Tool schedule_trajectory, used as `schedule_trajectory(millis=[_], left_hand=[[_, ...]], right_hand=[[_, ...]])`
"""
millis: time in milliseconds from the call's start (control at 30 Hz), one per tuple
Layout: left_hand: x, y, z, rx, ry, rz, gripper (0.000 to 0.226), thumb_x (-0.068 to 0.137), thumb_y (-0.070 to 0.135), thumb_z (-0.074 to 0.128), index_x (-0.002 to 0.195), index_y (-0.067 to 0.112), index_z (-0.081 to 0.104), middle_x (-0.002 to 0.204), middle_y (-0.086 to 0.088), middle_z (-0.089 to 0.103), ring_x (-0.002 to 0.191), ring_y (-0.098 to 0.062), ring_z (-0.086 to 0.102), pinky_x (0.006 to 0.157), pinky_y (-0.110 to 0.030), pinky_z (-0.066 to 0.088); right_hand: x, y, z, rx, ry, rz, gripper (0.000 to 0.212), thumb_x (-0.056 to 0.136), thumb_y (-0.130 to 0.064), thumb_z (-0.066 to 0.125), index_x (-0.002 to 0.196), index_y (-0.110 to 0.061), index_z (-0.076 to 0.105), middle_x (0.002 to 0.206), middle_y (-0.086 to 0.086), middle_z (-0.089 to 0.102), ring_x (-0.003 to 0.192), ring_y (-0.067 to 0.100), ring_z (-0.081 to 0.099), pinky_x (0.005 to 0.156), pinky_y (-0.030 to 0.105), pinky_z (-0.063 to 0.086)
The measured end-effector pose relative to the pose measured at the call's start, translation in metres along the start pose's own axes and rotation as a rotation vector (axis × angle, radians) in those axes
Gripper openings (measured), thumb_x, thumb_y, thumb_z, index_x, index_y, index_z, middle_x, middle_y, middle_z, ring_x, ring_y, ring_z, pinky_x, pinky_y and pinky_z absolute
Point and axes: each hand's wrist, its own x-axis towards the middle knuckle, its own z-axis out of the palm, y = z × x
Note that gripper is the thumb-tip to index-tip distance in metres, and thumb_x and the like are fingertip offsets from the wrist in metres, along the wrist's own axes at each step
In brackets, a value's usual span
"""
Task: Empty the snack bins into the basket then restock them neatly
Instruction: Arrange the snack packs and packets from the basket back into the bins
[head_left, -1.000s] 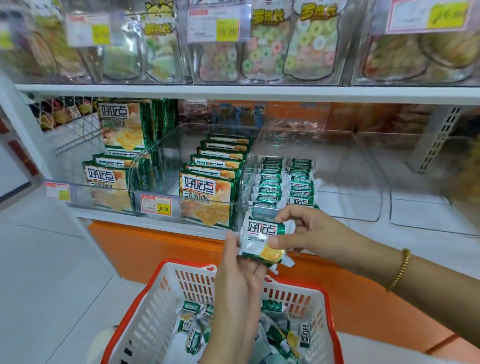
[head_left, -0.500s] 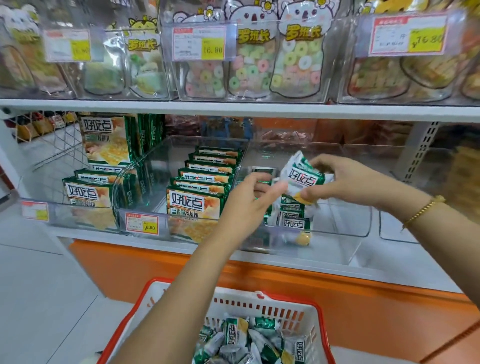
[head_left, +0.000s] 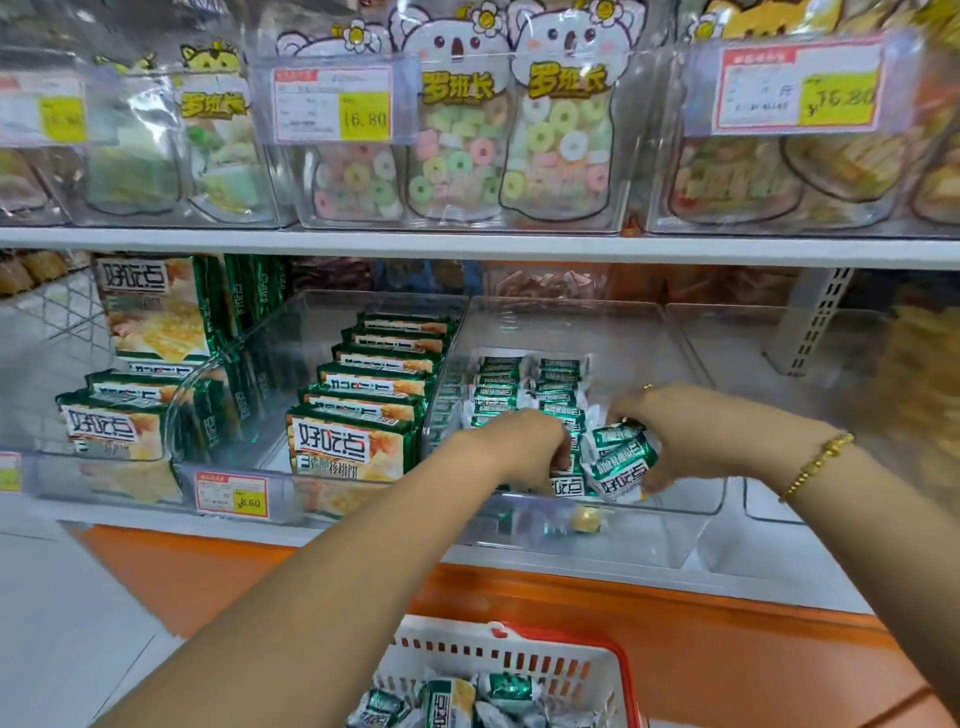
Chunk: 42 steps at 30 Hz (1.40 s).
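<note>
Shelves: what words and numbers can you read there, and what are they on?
"好吃点": big green cracker packs and small packets.
"罗班长": ring-candy bags.
"16.80": upper middle price tag.
"8.60": lower price tag.
Blurred, perhaps "16.80": upper right tag.
Small print on all tags and packs: too blurred to read.

We find the small packets (head_left: 519, 379) in two rows inside the middle bin (head_left: 675, 519), with our left hand (head_left: 519, 441) and right hand (head_left: 717, 431) at its front. Larger packs (head_left: 363, 395) fill the bin to its left. The basket (head_left: 467, 644) sits below the shelf (head_left: 779, 577), and candy bags (head_left: 519, 156) stand above.
</note>
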Motion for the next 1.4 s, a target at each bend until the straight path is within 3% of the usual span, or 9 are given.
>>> schedule_trajectory(millis=[300, 533, 767, 933, 1033, 1133, 1233, 1300, 1400], left_hand=[[0.007, -0.004, 0.014, 0.166, -0.081, -0.012, 0.026, 0.085, 0.034, 0.064, 0.103, 0.016, 0.067, 0.093, -0.004, 0.053, 0.103, -0.024, 0.044, 0.086, -0.038, 0.032], [0.007, -0.003, 0.015, 0.131, -0.081, -0.027, 0.021, 0.086, 0.026, 0.063, 0.102, 0.012, 0.062, 0.098, -0.006, 0.052, 0.101, -0.023, 0.039, 0.092, -0.04, 0.029], [0.002, -0.004, 0.013, 0.04, 0.141, -0.045, 0.039, 0.077, 0.033, 0.074, 0.102, 0.014, 0.051, 0.082, 0.0, 0.056, 0.082, -0.024, 0.053, 0.086, -0.036, 0.029], [0.002, -0.006, 0.013, 0.051, 0.227, -0.084, 0.044, 0.075, 0.036, 0.076, 0.107, 0.016, 0.052, 0.076, 0.005, 0.053, 0.075, -0.019, 0.047, 0.088, -0.035, 0.031], [0.002, -0.007, 0.013, 0.066, 0.236, -0.085, 0.041, 0.077, 0.03, 0.074, 0.109, 0.015, 0.053, 0.083, 0.002, 0.06, 0.081, -0.021, 0.053, 0.09, -0.035, 0.032], [0.002, -0.009, 0.013, 0.077, 0.24, -0.096, 0.036, 0.082, 0.025, 0.07, 0.111, 0.014, 0.052, 0.097, -0.003, 0.066, 0.096, -0.025, 0.059, 0.095, -0.036, 0.031], [0.0, -0.007, 0.012, 0.072, 0.229, -0.103, 0.039, 0.083, 0.033, 0.07, 0.112, 0.014, 0.053, 0.099, -0.002, 0.065, 0.099, -0.023, 0.058, 0.1, -0.037, 0.032], [-0.001, -0.006, 0.011, 0.065, 0.211, -0.093, 0.038, 0.083, 0.032, 0.071, 0.112, 0.014, 0.053, 0.101, -0.002, 0.064, 0.099, -0.023, 0.057, 0.096, -0.036, 0.034], [-0.003, -0.008, 0.008, -0.002, 0.179, -0.03, 0.035, 0.083, 0.013, 0.07, 0.115, 0.016, 0.057, 0.115, -0.004, 0.061, 0.108, -0.023, 0.055, 0.092, -0.034, 0.044]], right_hand=[[0.002, -0.004, 0.005, -0.024, -0.111, -0.037, 0.07, 0.078, -0.029, 0.076, 0.138, -0.028, 0.04, 0.127, -0.001, 0.054, 0.106, 0.016, 0.046, 0.079, 0.025, 0.034], [-0.002, -0.004, 0.001, -0.023, -0.153, -0.037, 0.068, 0.078, -0.031, 0.075, 0.136, -0.03, 0.041, 0.123, -0.002, 0.053, 0.094, 0.013, 0.037, 0.076, 0.024, 0.032], [-0.003, -0.002, 0.002, 0.0, -0.16, -0.011, 0.068, 0.077, -0.032, 0.076, 0.136, -0.032, 0.042, 0.122, -0.001, 0.053, 0.095, 0.015, 0.041, 0.075, 0.025, 0.033], [0.009, -0.011, 0.017, 0.108, -0.191, -0.014, 0.069, 0.076, -0.032, 0.077, 0.136, -0.03, 0.044, 0.128, -0.001, 0.054, 0.108, 0.019, 0.051, 0.08, 0.027, 0.04], [0.012, -0.005, 0.019, 0.333, -0.261, 0.005, 0.058, 0.078, -0.035, 0.075, 0.131, -0.029, 0.051, 0.113, -0.006, 0.059, 0.098, 0.013, 0.061, 0.08, 0.024, 0.047], [0.007, -0.007, 0.017, 0.68, -0.366, 0.077, 0.035, 0.088, -0.029, 0.066, 0.122, -0.024, 0.057, 0.085, -0.007, 0.063, 0.069, 0.006, 0.061, 0.064, 0.017, 0.047], [0.008, -0.02, 0.023, 0.482, -0.307, 0.153, 0.012, 0.093, -0.021, 0.059, 0.099, -0.018, 0.05, 0.086, -0.002, 0.06, 0.073, 0.012, 0.056, 0.059, 0.02, 0.043], [0.006, -0.026, 0.023, 0.386, -0.277, 0.172, 0.019, 0.094, -0.017, 0.056, 0.08, -0.02, 0.044, 0.089, 0.0, 0.061, 0.076, 0.013, 0.058, 0.06, 0.022, 0.042], [0.01, -0.026, 0.028, 0.797, -0.36, 0.303, 0.019, 0.094, -0.006, 0.055, 0.079, -0.015, 0.045, 0.082, 0.001, 0.057, 0.067, 0.015, 0.062, 0.058, 0.024, 0.052]])
